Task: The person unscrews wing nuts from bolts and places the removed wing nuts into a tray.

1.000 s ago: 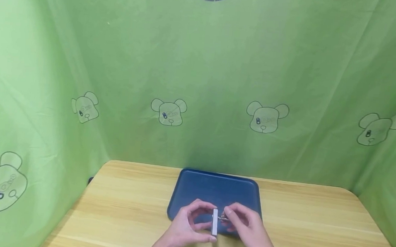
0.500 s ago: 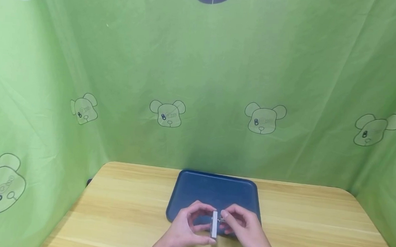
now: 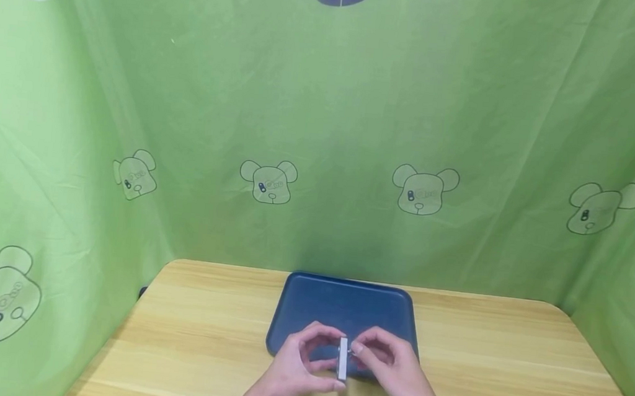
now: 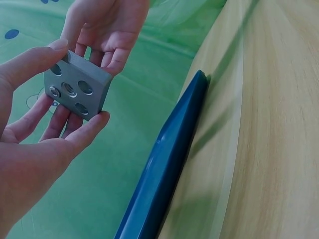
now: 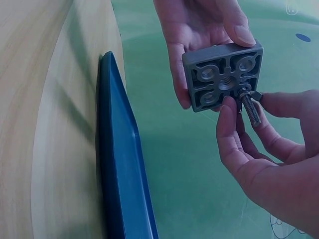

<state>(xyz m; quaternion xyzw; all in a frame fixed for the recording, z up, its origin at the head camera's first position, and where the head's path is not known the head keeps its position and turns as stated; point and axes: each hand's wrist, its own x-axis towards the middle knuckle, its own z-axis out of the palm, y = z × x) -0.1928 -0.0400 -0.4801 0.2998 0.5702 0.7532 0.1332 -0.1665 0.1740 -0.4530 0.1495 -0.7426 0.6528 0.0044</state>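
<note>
My left hand (image 3: 301, 361) grips a grey square block (image 3: 343, 358) by its edges, thumb on one side and fingers on the opposite side, upright above the front of the blue tray. In the left wrist view the block's flat face shows several round holes, with a bolt head (image 4: 54, 91) seated in one corner hole. The ribbed back face shows in the right wrist view, where the threaded bolt (image 5: 250, 110) sticks out. My right hand (image 3: 391, 359) pinches a small metal wing nut (image 5: 255, 95) on that bolt, between thumb and fingers, close to the block.
A blue tray (image 3: 343, 302) with a low rim lies on the light wooden table (image 3: 206, 332), below and beyond the hands. Green printed cloth (image 3: 325, 99) hangs behind the table and along both sides.
My right hand's fingertips have come closer to the block, so less of the bolt shows between them. The left hand keeps its grip, and the head view has shifted slightly.
</note>
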